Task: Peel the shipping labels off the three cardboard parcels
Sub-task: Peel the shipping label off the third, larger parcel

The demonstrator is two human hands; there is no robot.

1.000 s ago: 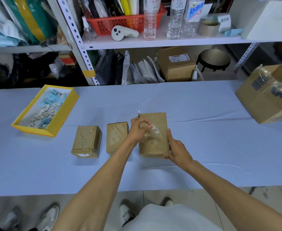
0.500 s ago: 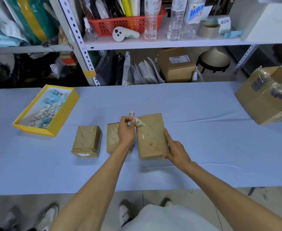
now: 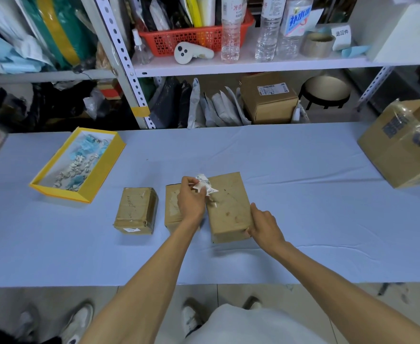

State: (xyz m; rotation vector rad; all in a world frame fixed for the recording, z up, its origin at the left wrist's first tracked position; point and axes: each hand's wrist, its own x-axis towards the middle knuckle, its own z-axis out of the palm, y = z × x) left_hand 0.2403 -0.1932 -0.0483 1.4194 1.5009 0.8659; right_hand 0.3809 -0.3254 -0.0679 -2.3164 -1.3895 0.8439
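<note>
A wide worktop (image 3: 303,170) under a pale blue cloth fills the middle of the view, backed by a metal shelf (image 3: 228,67) crowded with bottles, a red basket and bags. At the worktop's far right edge sits a big open carton (image 3: 400,147) wrapped partly in clear film. To the left lies a yellow tray (image 3: 59,193) holding crumpled white and blue scraps. The three task parcels stand in a row near the front edge, close together but not touching. The right parcel (image 3: 228,214) is the largest and lies flat with its bare brown top up. The middle parcel (image 3: 171,209) shows a pale torn patch on top and is partly hidden by the left wrist. The left parcel (image 3: 136,209) stands a little apart. The right grip (image 3: 263,224) clasps the right parcel's near right corner, thumb along the top edge. The left grip (image 3: 191,199) pinches a crumpled white shipping label (image 3: 205,186), lifted above that parcel's far left corner; whether a strip still clings to the cardboard I cannot tell. A small white sticker (image 3: 132,229) shows on the left parcel's front face.
</note>
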